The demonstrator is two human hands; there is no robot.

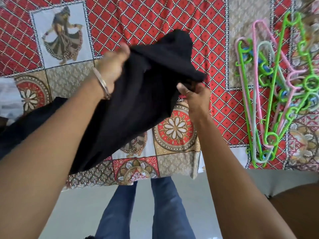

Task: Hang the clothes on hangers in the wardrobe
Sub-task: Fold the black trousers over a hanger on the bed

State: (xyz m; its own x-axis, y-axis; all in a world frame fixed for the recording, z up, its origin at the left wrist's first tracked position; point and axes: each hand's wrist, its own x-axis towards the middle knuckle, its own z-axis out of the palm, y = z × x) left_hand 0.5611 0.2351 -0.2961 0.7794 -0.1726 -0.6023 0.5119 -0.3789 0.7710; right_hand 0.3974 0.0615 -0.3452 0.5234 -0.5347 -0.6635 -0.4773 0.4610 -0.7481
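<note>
Black garment: gripped in my left hand, pinched by my right hand, held above bed for spreading; hangers beside, ready.

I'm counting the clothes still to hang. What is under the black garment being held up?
Under the black garment only the patterned bedspread shows. Whatever lies directly beneath its folds is covered, so more clothes there cannot be ruled out.

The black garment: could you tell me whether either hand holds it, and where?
Both do: the left hand grips the black garment at its upper edge, the right hand pinches a bunched edge.
</note>
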